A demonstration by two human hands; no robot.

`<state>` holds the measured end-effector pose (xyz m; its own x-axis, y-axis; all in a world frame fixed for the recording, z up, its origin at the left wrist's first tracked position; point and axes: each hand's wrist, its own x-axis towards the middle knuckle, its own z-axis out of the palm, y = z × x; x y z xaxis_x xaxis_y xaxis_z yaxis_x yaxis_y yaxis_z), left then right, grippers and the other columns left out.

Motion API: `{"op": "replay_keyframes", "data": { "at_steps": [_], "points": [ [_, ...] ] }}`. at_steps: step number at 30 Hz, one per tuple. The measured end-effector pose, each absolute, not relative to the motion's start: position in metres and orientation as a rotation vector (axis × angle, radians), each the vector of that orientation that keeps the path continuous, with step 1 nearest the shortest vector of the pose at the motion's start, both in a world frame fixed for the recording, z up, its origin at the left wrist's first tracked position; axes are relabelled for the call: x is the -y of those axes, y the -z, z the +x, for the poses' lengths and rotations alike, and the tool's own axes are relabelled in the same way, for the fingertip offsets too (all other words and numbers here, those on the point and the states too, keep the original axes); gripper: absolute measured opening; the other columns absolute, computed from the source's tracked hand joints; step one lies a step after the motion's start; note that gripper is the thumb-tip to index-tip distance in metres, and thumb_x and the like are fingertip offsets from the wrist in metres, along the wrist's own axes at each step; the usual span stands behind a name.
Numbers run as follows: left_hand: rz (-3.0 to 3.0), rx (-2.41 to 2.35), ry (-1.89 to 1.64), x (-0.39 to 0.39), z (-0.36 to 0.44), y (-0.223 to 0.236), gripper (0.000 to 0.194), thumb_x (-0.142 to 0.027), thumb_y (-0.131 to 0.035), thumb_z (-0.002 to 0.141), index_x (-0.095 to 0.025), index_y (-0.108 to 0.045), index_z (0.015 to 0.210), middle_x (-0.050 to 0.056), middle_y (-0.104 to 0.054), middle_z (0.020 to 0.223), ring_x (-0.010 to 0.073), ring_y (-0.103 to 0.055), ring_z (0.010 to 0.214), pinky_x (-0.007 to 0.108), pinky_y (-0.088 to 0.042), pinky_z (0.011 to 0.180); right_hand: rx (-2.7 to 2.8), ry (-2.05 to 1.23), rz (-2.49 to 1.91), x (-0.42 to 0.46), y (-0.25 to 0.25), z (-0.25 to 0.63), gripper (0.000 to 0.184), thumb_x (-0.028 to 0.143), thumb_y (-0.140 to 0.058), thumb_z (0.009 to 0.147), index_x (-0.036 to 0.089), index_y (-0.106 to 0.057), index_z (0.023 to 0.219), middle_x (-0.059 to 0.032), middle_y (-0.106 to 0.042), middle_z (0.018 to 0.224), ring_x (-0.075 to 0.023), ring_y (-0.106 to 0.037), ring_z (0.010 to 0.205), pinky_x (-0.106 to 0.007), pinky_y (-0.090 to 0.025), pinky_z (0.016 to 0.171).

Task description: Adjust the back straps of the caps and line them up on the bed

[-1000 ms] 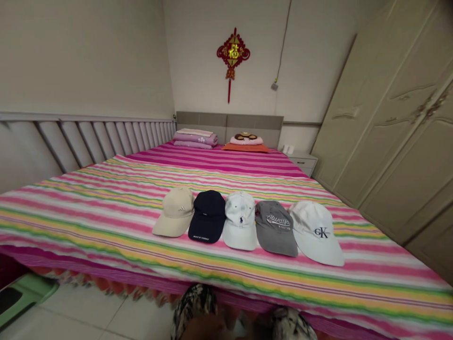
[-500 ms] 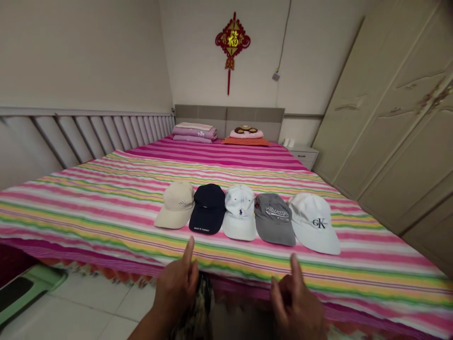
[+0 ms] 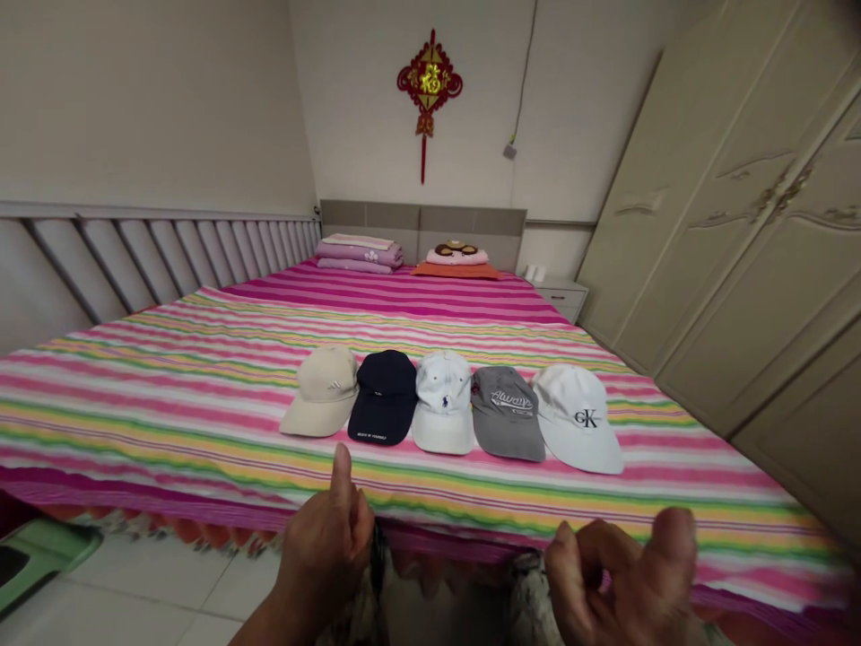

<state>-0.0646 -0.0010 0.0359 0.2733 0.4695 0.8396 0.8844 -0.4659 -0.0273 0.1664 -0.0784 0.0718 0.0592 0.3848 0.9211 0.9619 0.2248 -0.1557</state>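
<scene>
Several baseball caps lie side by side on a striped bedspread (image 3: 221, 413), brims toward me: a beige cap (image 3: 321, 386), a navy cap (image 3: 383, 395), a white cap with a small dark emblem (image 3: 444, 417), a grey cap with white lettering (image 3: 508, 422) and a white CK cap (image 3: 578, 422). In front of the beige and navy caps, my left hand (image 3: 323, 547) points one digit up, its other fingers curled in, nothing held. My right hand (image 3: 619, 583), lower right, is empty, fingers bent and digits apart. Neither hand touches a cap.
Folded bedding (image 3: 356, 256) and an orange-and-pink stack (image 3: 457, 265) lie by the headboard (image 3: 471, 226). A nightstand (image 3: 561, 296) and wardrobe (image 3: 706, 242) stand right. Left are a slatted rail (image 3: 188, 260) and, on the floor, a green stool (image 3: 57, 547).
My right hand has shifted to the right and turned over, no longer pointing at the caps. My left hand has barely moved. The view has swung slightly right; the caps lie as before.
</scene>
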Motion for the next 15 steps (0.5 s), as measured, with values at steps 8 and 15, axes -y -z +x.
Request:
{"op": "replay_keyframes", "data": {
  "at_steps": [8,15],
  "points": [
    [-2.711,1.423,0.708,-0.018,-0.050,0.022,0.029,-0.033,-0.039,0.084,-0.016,-0.062,0.083,0.005,-0.061,0.065,0.0153,-0.057,0.060,0.025,-0.038,0.056,1.600,-0.064,-1.435,0.023,-0.001,0.191,0.017,0.028,-0.049,0.078,0.018,-0.058,0.067,-0.0009,-0.057,0.059,-0.0131,-0.052,0.054,-0.023,-0.037,0.052],
    [-3.072,1.923,0.283,-0.018,-0.053,0.077,0.033,-0.037,-0.038,0.081,-0.015,-0.062,0.073,0.008,-0.064,0.078,0.0201,-0.057,0.074,0.031,-0.039,0.067,0.686,-0.770,-1.414,-0.005,0.053,0.257,0.030,0.046,-0.061,0.060,0.017,-0.051,0.057,0.0043,-0.049,0.045,-0.0106,-0.044,0.040,-0.022,-0.036,0.039]
  ]
}}
